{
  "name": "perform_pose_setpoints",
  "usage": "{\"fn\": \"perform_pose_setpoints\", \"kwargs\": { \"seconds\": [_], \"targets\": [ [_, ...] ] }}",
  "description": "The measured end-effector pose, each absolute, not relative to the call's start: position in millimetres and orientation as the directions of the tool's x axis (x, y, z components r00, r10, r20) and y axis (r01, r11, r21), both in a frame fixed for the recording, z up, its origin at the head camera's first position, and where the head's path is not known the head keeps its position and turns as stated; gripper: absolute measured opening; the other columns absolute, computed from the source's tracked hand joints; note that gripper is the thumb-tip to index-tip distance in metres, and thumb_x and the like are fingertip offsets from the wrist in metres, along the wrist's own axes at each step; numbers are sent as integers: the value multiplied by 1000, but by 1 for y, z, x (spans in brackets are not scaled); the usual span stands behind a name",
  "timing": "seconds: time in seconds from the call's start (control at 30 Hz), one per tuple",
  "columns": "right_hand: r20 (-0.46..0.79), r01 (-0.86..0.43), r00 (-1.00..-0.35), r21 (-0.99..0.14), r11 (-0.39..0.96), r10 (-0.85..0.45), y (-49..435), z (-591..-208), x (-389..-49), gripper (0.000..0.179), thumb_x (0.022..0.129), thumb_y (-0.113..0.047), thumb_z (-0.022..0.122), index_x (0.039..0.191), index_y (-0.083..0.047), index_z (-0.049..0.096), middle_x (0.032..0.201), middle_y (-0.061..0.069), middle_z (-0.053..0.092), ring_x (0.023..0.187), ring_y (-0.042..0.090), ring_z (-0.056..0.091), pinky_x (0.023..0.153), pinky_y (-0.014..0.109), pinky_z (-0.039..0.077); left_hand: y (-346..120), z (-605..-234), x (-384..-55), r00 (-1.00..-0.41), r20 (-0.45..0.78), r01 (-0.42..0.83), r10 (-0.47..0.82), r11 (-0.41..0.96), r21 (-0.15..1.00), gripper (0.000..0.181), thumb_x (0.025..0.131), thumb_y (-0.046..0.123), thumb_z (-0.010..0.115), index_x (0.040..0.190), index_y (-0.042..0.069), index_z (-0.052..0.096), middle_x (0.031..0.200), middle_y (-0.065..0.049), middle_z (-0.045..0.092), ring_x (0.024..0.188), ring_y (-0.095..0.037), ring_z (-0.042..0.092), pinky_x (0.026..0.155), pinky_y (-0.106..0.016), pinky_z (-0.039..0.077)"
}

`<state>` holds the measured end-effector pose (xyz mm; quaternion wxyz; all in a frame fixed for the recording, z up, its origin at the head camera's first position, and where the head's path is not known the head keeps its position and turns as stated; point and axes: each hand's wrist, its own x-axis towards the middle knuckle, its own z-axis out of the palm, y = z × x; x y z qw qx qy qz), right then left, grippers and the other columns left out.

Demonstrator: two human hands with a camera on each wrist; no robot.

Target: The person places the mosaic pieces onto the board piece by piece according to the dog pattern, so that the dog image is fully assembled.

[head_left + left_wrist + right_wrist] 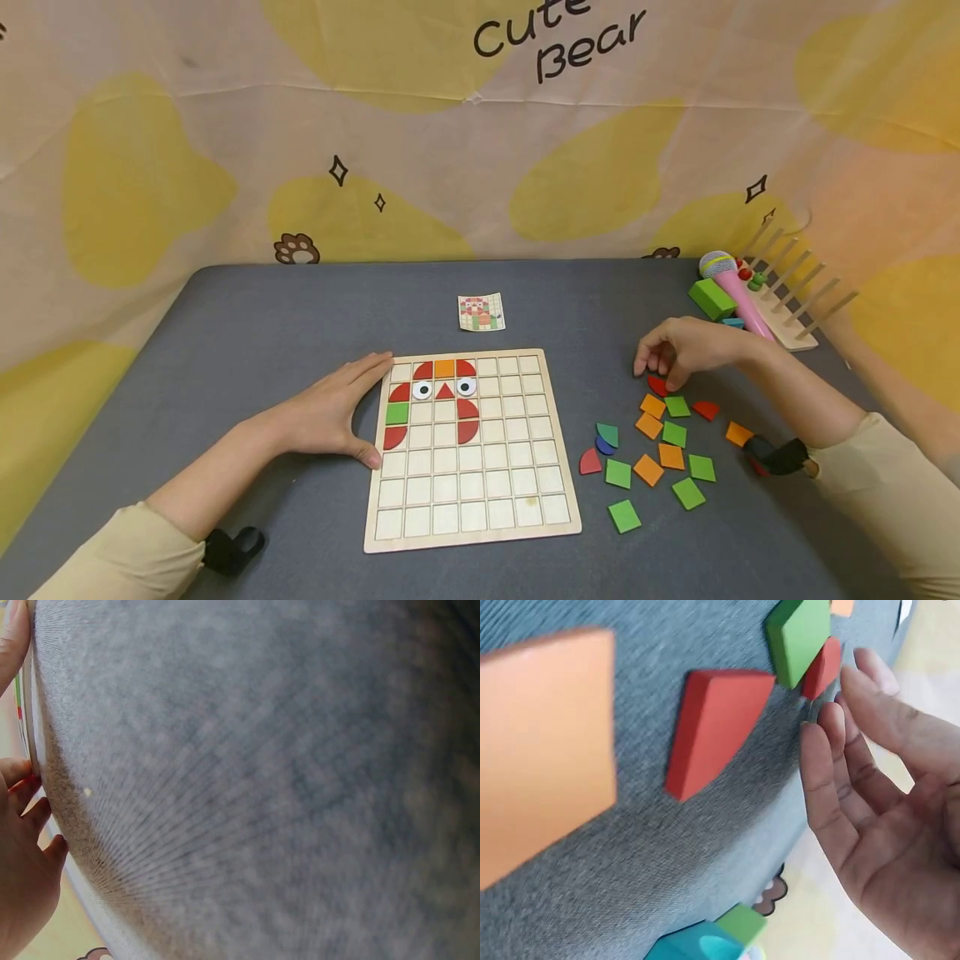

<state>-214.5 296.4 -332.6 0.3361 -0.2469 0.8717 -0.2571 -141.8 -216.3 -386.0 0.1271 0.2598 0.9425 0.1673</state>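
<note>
A wooden grid board [472, 462] lies on the table, and my left hand [330, 412] rests along its left edge with thumb and fingers spread. Red quarter-circle pieces, a red triangle, an orange square, a green square and two round eye pieces [422, 389] sit in its upper left cells. To the right of the board, my right hand [686, 346] hovers low over a red quarter-circle piece [657, 385], its fingers loosely bent. In the right wrist view the thumb tip is right beside that red piece [823, 669], next to a green square [799, 641].
Loose green squares [618, 473], orange squares [648, 470] and red quarter-circles [591, 462] are scattered right of the board. A small pattern card [482, 312] lies behind it. A pink toy microphone [742, 296], a green block [711, 298] and a pegged wooden stand [795, 333] occupy the back right.
</note>
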Motion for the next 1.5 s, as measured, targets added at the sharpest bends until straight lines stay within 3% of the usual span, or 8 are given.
{"fn": "perform_pose_setpoints", "kwargs": {
  "seconds": [0.3,1.0,1.5],
  "targets": [
    [-450,-310,-618,-614,726,-645,305,-338,-217,28,74,1,79,98,-10,73,89,7,58,78,12,54,67,21,50,-216,-386,-141,-832,-154,447,533,809,383,133,56,77,77,157,11,23,165,-11,22,152,-38,22,121,-62,25],
    [-360,-400,-696,-524,752,-621,298,-340,-217,20,75,-11,83,84,-14,65,81,0,62,75,10,55,66,22,48,-215,-385,-141,-830,-150,452,537,806,382,133,56,77,78,157,10,24,165,-12,23,152,-39,23,120,-62,26],
    [-276,-424,-720,-552,718,-637,271,-338,-223,17,78,-17,83,83,-16,67,76,-3,61,70,8,55,65,20,48,-216,-386,-143,-828,-151,454,540,804,384,133,56,76,79,157,9,24,165,-13,23,152,-39,23,120,-62,26]
  ]
}}
